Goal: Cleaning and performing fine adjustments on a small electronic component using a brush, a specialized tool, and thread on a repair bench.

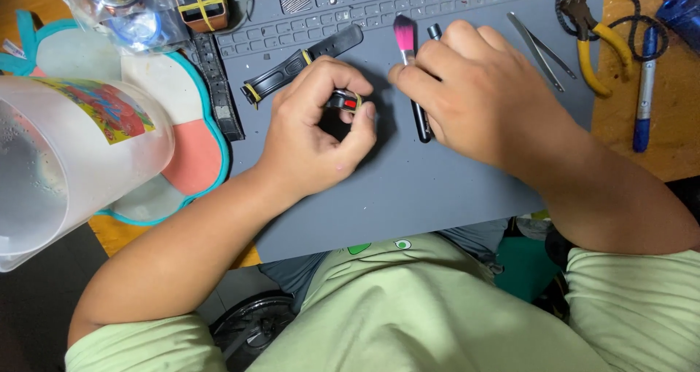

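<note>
- Seen from above: a person in a light green shirt works with both hands over a grey mat [408,190].
- The left hand [313,128] is curled nearly closed, thumb and fingertips pinching a small black watch part [344,102] with a red spot and yellow trim, held just above the middle of the mat.
- The right hand [474,95] is loosely closed around a brush [405,40] with a pink tip and a dark handle; the bristles point away from the person, close to the watch part.
- The watch part looks light, rigid and small, probably easy to drop; pinching it by its edges, as now, seems the safest hold.
- The brush looks light, with soft bristles, best held by its handle.
- Counted: one loose black strap [299,62] beyond the left hand, one more strap [219,88] at the mat's left edge, one pair of tweezers [539,48], one pair of yellow-handled pliers [594,40], one blue pen [644,88], one clear plastic jug [65,161] at the left.
</note>
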